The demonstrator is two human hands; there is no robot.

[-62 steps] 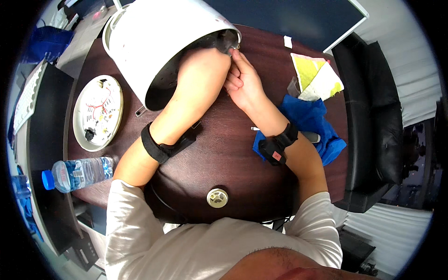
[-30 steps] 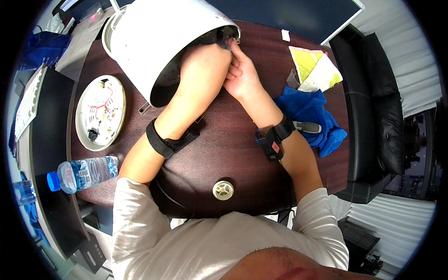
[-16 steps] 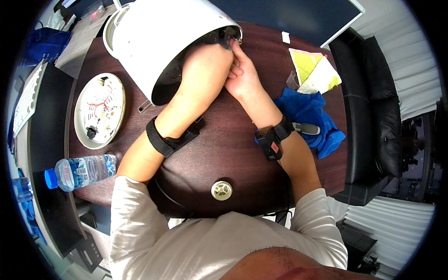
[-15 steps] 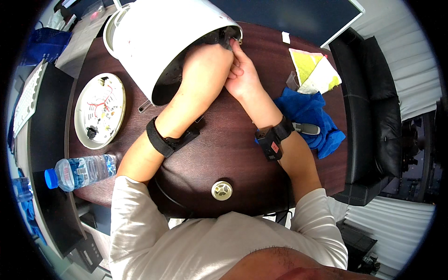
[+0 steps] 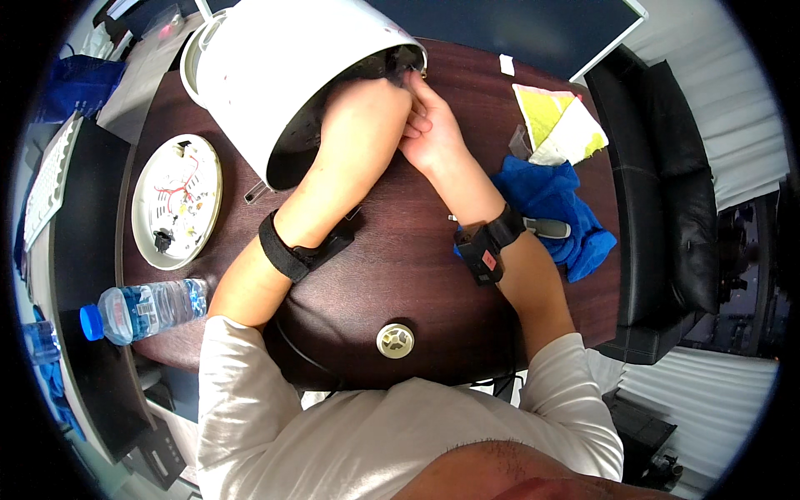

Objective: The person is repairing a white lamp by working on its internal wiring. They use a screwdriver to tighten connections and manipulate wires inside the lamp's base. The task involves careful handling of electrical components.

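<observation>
A large white cylindrical housing [image 5: 275, 75] lies on its side at the back of the table, its dark open end toward me. My left hand [image 5: 379, 96] reaches into that opening; its fingers are hidden inside. At the right rim of the opening is my right hand [image 5: 433, 129]. Its thumb and forefinger come together at the edge and the other fingers curl in; whatever they pinch is too small to make out. A black strap with a small device circles each wrist.
At left sits a white oval base [image 5: 150, 212] with red wires and small parts, near a water bottle [image 5: 158, 311]. A small round cream part [image 5: 395, 341] lies close to me. Blue cloth [image 5: 546, 196], a grey-handled tool [image 5: 548, 227] and a yellow-white cloth [image 5: 558, 125] lie at right.
The housing and both hands have shifted very slightly left in the picture. My left hand stays inside the opening and my right hand stays at its rim.
</observation>
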